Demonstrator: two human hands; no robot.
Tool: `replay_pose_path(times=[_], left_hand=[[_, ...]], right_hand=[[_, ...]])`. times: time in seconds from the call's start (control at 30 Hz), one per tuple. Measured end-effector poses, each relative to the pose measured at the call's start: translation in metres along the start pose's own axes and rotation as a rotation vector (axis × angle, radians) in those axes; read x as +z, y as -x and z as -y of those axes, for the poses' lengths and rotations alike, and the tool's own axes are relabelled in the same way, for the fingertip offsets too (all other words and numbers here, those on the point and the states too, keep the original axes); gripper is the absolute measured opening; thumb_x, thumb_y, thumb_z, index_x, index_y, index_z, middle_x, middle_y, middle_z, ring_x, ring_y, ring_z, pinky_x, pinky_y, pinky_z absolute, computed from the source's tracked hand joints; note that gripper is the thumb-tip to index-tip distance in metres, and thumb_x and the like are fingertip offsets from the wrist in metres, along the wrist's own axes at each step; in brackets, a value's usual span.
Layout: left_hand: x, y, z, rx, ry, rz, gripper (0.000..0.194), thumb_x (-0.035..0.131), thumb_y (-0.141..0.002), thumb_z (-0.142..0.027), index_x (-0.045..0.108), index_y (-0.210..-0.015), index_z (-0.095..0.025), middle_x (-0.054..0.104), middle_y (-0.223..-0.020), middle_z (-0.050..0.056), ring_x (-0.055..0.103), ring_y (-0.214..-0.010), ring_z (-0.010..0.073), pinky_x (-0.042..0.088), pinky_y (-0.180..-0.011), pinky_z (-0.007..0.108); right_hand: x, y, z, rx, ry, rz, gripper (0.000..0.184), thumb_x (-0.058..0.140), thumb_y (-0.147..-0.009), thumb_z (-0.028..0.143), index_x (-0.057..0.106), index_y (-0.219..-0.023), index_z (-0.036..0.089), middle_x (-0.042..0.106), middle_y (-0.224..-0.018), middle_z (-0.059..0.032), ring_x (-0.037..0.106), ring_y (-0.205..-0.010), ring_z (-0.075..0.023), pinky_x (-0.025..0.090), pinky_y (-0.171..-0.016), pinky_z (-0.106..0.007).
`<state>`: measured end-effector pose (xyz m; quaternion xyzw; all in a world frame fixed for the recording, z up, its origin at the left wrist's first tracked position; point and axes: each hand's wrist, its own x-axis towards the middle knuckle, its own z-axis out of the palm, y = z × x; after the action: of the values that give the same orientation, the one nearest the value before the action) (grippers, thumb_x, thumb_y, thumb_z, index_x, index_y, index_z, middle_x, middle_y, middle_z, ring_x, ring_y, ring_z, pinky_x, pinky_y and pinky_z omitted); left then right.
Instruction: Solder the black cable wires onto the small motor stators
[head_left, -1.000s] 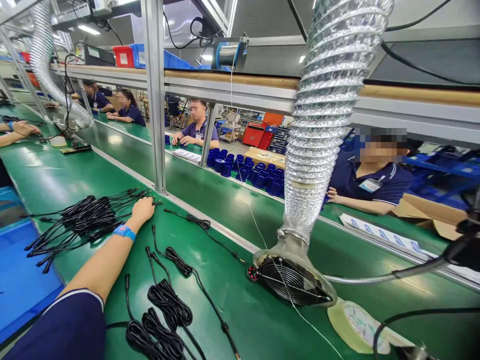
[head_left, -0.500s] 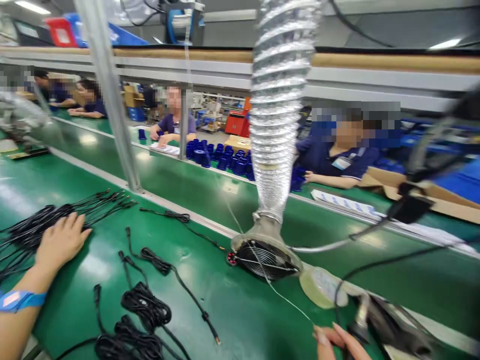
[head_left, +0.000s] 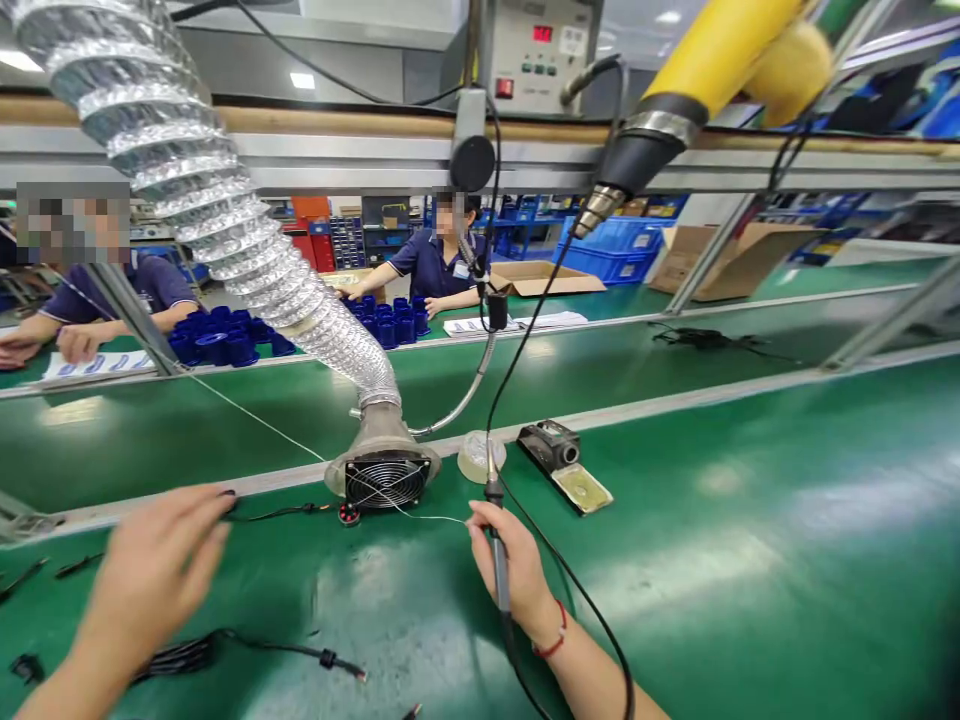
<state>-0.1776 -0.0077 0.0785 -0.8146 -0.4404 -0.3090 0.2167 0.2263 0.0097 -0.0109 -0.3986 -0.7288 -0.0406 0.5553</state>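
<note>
My right hand (head_left: 510,565) is closed around a soldering iron (head_left: 495,520), its tip pointing up toward the fan-mouthed fume extractor (head_left: 384,478). A thin solder wire (head_left: 262,425) runs from the upper left down to my right hand's fingertips. My left hand (head_left: 154,570) hovers over the green bench with fingers spread and slightly curled, holding nothing. Its fingertips are near a thin black cable (head_left: 281,513) that leads to the extractor. Another black cable (head_left: 247,645) with a connector lies below, between my two arms.
A soldering iron stand with sponge (head_left: 564,462) and a tape roll (head_left: 480,455) sit behind my right hand. A silver flexible duct (head_left: 217,215) rises up left. A yellow heat gun (head_left: 675,110) hangs overhead. Across the conveyor, workers sit by blue cups (head_left: 225,340).
My view has swung right, away from the cable bundles. My right hand has come into view gripping the soldering iron. My left hand lifted off the cable pile and now hovers.
</note>
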Motion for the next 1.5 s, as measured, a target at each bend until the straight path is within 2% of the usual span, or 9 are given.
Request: replay_pose_path(times=[0.1,0.17,0.27,0.4,0.53,0.73,0.97,1.2,1.5], left_hand=[[0.043,-0.041,-0.078,0.246,0.148,0.076,0.034,0.053,-0.094,-0.011,0.060,-0.125,-0.022,0.070,-0.125,0.010,0.064,-0.114,0.0264,0.053,-0.098,0.042],[0.067,-0.053,-0.121,0.280,0.293,0.240,0.040,0.054,-0.091,-0.013,0.058,-0.130,-0.020,0.069,-0.132,0.013,0.063,-0.119,0.0286,0.055,-0.100,0.044],[0.099,-0.047,-0.154,0.213,0.509,0.518,0.026,0.056,-0.091,-0.017,0.064,-0.116,-0.018,0.076,-0.111,0.012,0.071,-0.099,0.0267,0.060,-0.089,0.042],[0.131,-0.021,-0.151,-0.001,0.753,0.550,0.023,0.043,-0.098,-0.018,0.065,-0.105,-0.020,0.078,-0.097,0.009,0.075,-0.086,0.0215,0.062,-0.080,0.032],[0.146,-0.008,-0.138,0.095,0.793,0.530,0.024,0.042,-0.095,-0.015,0.065,-0.097,-0.022,0.079,-0.094,0.008,0.076,-0.085,0.0213,0.060,-0.080,0.029],[0.154,-0.011,-0.138,0.188,0.696,0.589,0.023,0.042,-0.098,-0.019,0.061,-0.087,-0.021,0.074,-0.082,0.004,0.072,-0.074,0.0198,0.052,-0.068,0.027],[0.157,-0.012,-0.136,0.192,0.682,0.673,0.029,0.038,-0.104,-0.024,0.060,-0.087,-0.020,0.070,-0.080,0.004,0.067,-0.073,0.0187,0.047,-0.068,0.027],[0.157,-0.014,-0.139,0.183,0.642,0.710,0.027,0.039,-0.103,-0.021,0.061,-0.089,-0.020,0.070,-0.083,0.004,0.067,-0.076,0.0185,0.045,-0.069,0.028],[0.162,-0.009,-0.148,0.142,0.592,0.723,0.010,0.063,-0.094,-0.031,0.066,-0.089,-0.023,0.074,-0.086,-0.001,0.068,-0.078,0.0154,0.045,-0.066,0.025]], right_hand=[[0.004,0.001,0.006,-0.033,0.013,0.051,0.032,0.050,-0.094,0.009,0.056,-0.122,0.023,0.070,-0.079,-0.0010,0.067,-0.067,-0.0162,0.057,-0.064,-0.028],[0.007,0.003,0.013,-0.076,0.026,0.097,0.033,0.049,-0.092,0.009,0.056,-0.121,0.023,0.070,-0.080,-0.0019,0.066,-0.067,-0.0171,0.055,-0.063,-0.029],[0.012,0.006,0.021,-0.154,0.044,0.182,0.035,0.045,-0.089,0.011,0.055,-0.120,0.024,0.068,-0.077,-0.0012,0.062,-0.064,-0.0179,0.050,-0.059,-0.030],[0.020,0.012,0.022,-0.209,0.058,0.299,0.034,0.047,-0.085,0.015,0.056,-0.117,0.025,0.067,-0.075,0.0009,0.058,-0.061,-0.0168,0.043,-0.057,-0.029],[0.029,0.018,0.022,-0.254,0.077,0.431,0.035,0.049,-0.084,0.017,0.058,-0.117,0.026,0.061,-0.071,0.0021,0.053,-0.060,-0.0172,0.038,-0.056,-0.030],[0.019,0.012,0.017,-0.222,0.082,0.256,0.037,0.044,-0.086,0.011,0.058,-0.118,0.024,0.061,-0.071,0.0009,0.053,-0.061,-0.0172,0.040,-0.057,-0.030],[0.009,0.010,-0.020,0.095,0.122,0.285,0.042,0.047,-0.091,0.010,0.057,-0.130,0.021,0.070,-0.089,-0.0052,0.065,-0.078,-0.0191,0.054,-0.073,-0.033],[0.008,0.010,-0.036,0.403,0.022,0.448,0.057,0.057,-0.084,0.005,0.052,-0.137,0.024,0.071,-0.079,0.0058,0.069,-0.066,-0.0114,0.054,-0.066,-0.022],[0.007,0.022,-0.045,0.550,-0.096,0.437,0.043,0.055,-0.095,0.038,0.055,-0.134,0.021,0.070,-0.077,0.0024,0.071,-0.062,-0.0143,0.058,-0.063,-0.024]])
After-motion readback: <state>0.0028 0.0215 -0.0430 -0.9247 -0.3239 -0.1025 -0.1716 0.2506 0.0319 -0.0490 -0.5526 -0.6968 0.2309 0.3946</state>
